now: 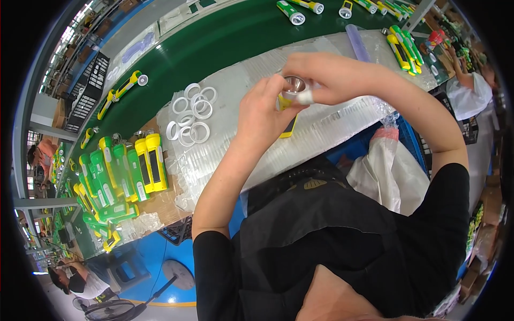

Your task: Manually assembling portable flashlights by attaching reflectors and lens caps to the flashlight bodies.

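Observation:
Above the wrapped work surface, my left hand [263,109] grips a yellow flashlight [289,128], its body slanting down toward me. A shiny silver reflector [294,84] shows at the flashlight's head, facing up. Curled around that head from the far right side is my right hand [326,77], its fingers closed at the reflector's rim. Something white shows at its fingertips; whether it is a finger cover or a part I cannot tell. Left of my hands lies a loose group of white plastic rings [200,132], several of them overlapping.
Green and yellow flashlights [152,163] are piled at the left, with more [404,51] at the far right. A green conveyor belt [225,45] carrying flashlights curves along the far side. A purple strip [357,43] lies beyond my right hand. A white sack [388,166] hangs near my right elbow.

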Demonstrator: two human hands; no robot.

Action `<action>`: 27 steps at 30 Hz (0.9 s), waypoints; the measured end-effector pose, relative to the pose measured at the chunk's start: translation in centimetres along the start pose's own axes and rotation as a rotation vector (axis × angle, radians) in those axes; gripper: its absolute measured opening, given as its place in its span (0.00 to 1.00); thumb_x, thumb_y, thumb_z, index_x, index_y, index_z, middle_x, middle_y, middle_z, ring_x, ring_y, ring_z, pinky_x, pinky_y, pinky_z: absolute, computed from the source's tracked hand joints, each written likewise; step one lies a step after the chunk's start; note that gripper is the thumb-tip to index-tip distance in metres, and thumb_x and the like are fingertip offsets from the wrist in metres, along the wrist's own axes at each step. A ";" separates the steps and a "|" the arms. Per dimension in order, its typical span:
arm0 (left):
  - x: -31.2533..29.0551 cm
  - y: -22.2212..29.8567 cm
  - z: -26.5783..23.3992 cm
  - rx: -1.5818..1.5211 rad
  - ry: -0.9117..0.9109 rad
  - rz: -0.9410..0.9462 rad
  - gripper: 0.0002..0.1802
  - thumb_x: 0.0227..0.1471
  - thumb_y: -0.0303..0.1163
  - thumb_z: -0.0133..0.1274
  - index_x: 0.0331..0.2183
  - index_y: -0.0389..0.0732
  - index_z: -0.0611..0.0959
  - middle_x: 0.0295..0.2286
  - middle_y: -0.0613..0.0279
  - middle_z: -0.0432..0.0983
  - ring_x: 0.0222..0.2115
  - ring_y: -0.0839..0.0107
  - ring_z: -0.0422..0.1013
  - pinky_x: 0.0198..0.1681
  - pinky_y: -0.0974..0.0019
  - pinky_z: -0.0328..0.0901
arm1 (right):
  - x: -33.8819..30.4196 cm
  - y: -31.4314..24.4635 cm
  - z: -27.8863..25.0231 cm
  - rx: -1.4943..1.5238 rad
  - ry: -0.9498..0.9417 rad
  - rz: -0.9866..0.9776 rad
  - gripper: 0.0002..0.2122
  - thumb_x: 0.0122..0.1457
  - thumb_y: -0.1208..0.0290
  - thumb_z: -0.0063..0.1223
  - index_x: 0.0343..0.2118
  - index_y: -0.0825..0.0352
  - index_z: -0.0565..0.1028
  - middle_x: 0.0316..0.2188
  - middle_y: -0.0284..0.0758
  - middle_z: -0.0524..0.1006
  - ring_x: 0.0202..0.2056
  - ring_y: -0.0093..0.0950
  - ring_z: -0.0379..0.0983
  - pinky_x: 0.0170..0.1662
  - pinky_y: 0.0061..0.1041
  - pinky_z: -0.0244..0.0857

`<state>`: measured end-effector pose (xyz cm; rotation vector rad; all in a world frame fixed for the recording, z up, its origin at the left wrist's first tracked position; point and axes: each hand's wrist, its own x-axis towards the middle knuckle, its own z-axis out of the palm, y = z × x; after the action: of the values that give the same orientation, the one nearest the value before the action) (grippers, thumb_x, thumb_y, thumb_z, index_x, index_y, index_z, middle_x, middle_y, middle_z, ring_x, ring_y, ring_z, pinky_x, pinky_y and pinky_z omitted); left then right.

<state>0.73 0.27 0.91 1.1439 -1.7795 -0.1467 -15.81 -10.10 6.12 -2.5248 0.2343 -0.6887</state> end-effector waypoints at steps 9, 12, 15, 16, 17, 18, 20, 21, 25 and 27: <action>-0.1 -0.2 0.0 0.029 0.012 -0.048 0.23 0.34 0.33 0.72 0.31 0.42 0.76 0.28 0.62 0.78 0.25 0.64 0.72 0.28 0.65 0.67 | 0.4 -0.7 -0.8 -0.142 -0.057 0.011 0.29 0.41 0.40 0.61 0.25 0.69 0.74 0.18 0.41 0.72 0.23 0.42 0.71 0.27 0.36 0.64; -0.3 -0.6 0.0 -0.039 -0.023 -0.030 0.24 0.34 0.36 0.71 0.32 0.45 0.75 0.27 0.62 0.75 0.28 0.61 0.74 0.28 0.59 0.68 | 2.7 -4.4 -1.1 -0.627 -0.396 0.571 0.19 0.50 0.56 0.62 0.32 0.69 0.74 0.27 0.41 0.74 0.28 0.38 0.73 0.30 0.35 0.65; -0.3 -0.8 -0.3 0.028 0.000 -0.012 0.24 0.35 0.36 0.71 0.33 0.46 0.75 0.26 0.62 0.75 0.29 0.62 0.74 0.29 0.59 0.68 | 1.4 -2.1 -1.0 -0.164 -0.224 0.129 0.14 0.52 0.63 0.60 0.32 0.70 0.74 0.29 0.42 0.74 0.28 0.37 0.73 0.29 0.34 0.65; -0.3 -0.9 -0.2 0.017 -0.001 -0.016 0.23 0.35 0.35 0.71 0.32 0.46 0.75 0.26 0.62 0.76 0.29 0.62 0.74 0.29 0.59 0.68 | 1.2 -2.1 -0.8 -0.160 -0.228 0.126 0.14 0.52 0.63 0.60 0.32 0.70 0.74 0.29 0.42 0.74 0.28 0.37 0.73 0.29 0.34 0.65; -0.3 -1.0 -0.2 0.009 -0.002 -0.020 0.22 0.35 0.35 0.71 0.32 0.46 0.75 0.26 0.63 0.76 0.29 0.61 0.74 0.30 0.59 0.69 | 0.9 -2.3 -0.5 -0.222 -0.204 0.227 0.15 0.50 0.62 0.60 0.33 0.70 0.75 0.29 0.42 0.75 0.30 0.38 0.74 0.31 0.34 0.66; -0.4 -1.2 0.0 0.028 0.003 -0.034 0.22 0.35 0.35 0.71 0.32 0.46 0.75 0.26 0.63 0.76 0.29 0.61 0.74 0.30 0.59 0.69 | 1.0 -2.9 -0.1 -0.276 -0.183 0.316 0.16 0.49 0.60 0.59 0.34 0.70 0.75 0.30 0.43 0.76 0.31 0.39 0.75 0.34 0.34 0.68; -0.4 -1.8 0.1 -0.059 0.004 0.041 0.30 0.33 0.34 0.74 0.40 0.44 0.76 0.33 0.58 0.79 0.32 0.62 0.76 0.34 0.64 0.70 | 0.4 -2.7 -0.6 -0.315 -0.199 0.205 0.17 0.51 0.61 0.59 0.36 0.70 0.74 0.30 0.41 0.74 0.29 0.35 0.73 0.32 0.32 0.66; -0.4 -1.5 0.3 -0.166 0.015 -0.010 0.38 0.32 0.36 0.74 0.46 0.47 0.73 0.36 0.55 0.78 0.36 0.60 0.76 0.38 0.63 0.70 | 0.1 -2.1 -1.2 -0.367 -0.201 0.122 0.17 0.53 0.62 0.60 0.39 0.70 0.73 0.29 0.39 0.73 0.27 0.31 0.70 0.31 0.30 0.65; -1.3 0.5 -2.7 -0.463 -0.124 -0.175 0.56 0.33 0.39 0.74 0.61 0.47 0.60 0.43 0.48 0.75 0.45 0.57 0.74 0.47 0.60 0.68 | -1.1 -6.1 -2.2 0.013 0.066 0.312 0.19 0.54 0.62 0.59 0.44 0.69 0.75 0.30 0.39 0.73 0.30 0.33 0.72 0.34 0.27 0.65; -1.8 2.1 -3.8 -0.696 -0.438 -0.333 0.56 0.36 0.42 0.72 0.61 0.41 0.58 0.45 0.43 0.74 0.46 0.58 0.73 0.50 0.58 0.67 | -2.1 -6.6 -1.8 -0.035 0.197 0.064 0.21 0.59 0.54 0.52 0.47 0.67 0.75 0.27 0.38 0.71 0.28 0.31 0.71 0.31 0.27 0.63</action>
<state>2.51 4.23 2.82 0.9110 -1.6647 -1.1934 -18.29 -4.65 9.94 -2.4706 0.3972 -0.9151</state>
